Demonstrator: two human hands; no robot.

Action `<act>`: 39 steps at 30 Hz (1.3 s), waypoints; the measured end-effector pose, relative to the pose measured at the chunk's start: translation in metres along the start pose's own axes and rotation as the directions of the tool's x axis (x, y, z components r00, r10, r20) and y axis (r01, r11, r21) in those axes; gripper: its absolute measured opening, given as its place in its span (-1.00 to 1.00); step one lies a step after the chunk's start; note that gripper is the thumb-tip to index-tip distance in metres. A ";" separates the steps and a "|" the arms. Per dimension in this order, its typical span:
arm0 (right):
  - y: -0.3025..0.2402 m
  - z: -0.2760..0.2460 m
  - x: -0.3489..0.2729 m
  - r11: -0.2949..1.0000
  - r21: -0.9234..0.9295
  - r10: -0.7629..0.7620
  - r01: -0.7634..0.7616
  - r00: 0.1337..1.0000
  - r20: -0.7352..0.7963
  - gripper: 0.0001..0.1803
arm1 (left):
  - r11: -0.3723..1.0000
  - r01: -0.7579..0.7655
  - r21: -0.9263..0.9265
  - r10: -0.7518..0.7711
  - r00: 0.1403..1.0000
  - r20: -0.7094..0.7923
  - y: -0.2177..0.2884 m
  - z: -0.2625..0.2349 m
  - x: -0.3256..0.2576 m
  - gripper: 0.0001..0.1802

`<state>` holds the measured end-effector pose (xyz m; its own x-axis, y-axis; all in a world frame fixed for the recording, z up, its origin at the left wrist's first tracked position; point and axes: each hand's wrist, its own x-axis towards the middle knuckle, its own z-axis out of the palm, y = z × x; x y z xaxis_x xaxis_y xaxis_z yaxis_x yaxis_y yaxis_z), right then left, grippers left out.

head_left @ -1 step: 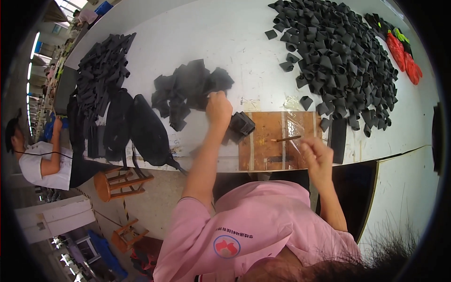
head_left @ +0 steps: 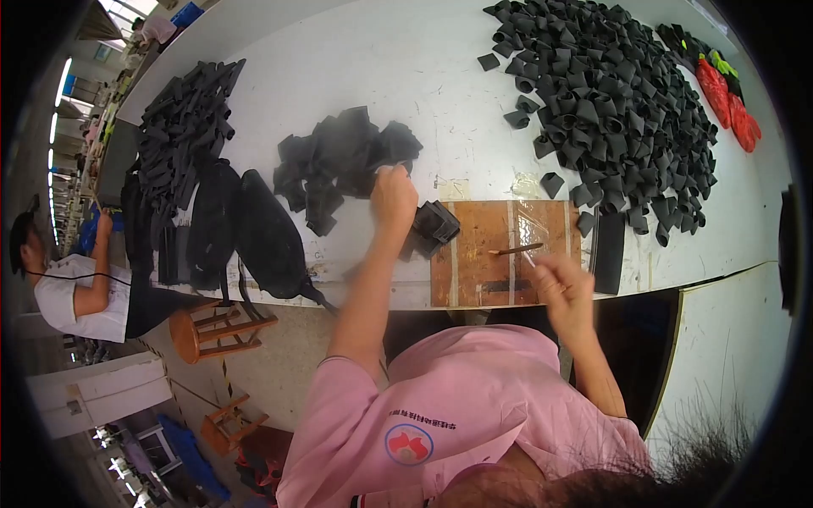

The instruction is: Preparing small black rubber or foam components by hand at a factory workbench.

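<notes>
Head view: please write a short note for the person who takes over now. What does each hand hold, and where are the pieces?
Left hand: reaching into the small black pile, seems to grasp a piece.
Right hand: holds a thin brush over the brown board.
Beside the board: a few stacked black pieces.
Big heap of black pieces at far right; a stacked heap at far left.
Done and left: cannot tell.

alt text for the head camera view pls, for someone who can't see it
A person in a pink shirt works at a white table: the left hand reaches a small pile of black pieces, the right hand holds a thin brush over a brown board.
</notes>
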<state>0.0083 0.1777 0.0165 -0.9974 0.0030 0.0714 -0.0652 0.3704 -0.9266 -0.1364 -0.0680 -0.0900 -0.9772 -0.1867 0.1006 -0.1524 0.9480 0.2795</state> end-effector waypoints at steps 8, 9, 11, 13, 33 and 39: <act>0.002 0.034 0.006 0.574 0.568 0.355 -0.589 0.805 0.476 -0.46 | 0.658 -0.323 -0.681 0.464 0.885 0.029 0.035 -0.102 -0.080 -0.87; 0.002 0.034 0.011 0.423 0.635 0.332 -0.647 0.762 0.556 -0.52 | 0.560 -0.347 -0.752 0.566 0.823 0.041 0.041 -0.110 -0.091 -0.85; 0.001 0.040 0.013 0.253 0.671 0.295 -0.696 0.717 0.632 -0.59 | 0.457 -0.348 -0.819 0.656 0.754 0.045 0.047 -0.114 -0.109 -0.84; -0.001 0.043 0.010 0.148 0.776 0.362 -0.613 0.764 0.535 -0.75 | 0.405 -0.339 -0.849 0.475 0.872 -0.121 0.058 -0.110 -0.125 -0.83; 0.006 0.025 -0.003 0.990 -0.097 -0.123 0.104 0.967 -0.221 -0.70 | 0.050 0.472 -0.880 0.215 0.856 0.471 0.087 -0.096 -0.151 -0.96; -0.010 0.025 -0.010 0.979 0.088 -0.170 0.184 0.975 -0.140 -0.89 | 0.452 -0.169 -0.876 0.222 0.972 -0.072 0.099 -0.088 -0.158 -0.96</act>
<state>0.0182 0.1509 0.0164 -0.9577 0.0698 0.2792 -0.2496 0.2819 -0.9264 0.0157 0.0328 0.0062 -0.9733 0.0106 0.2291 0.2252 0.2341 0.9458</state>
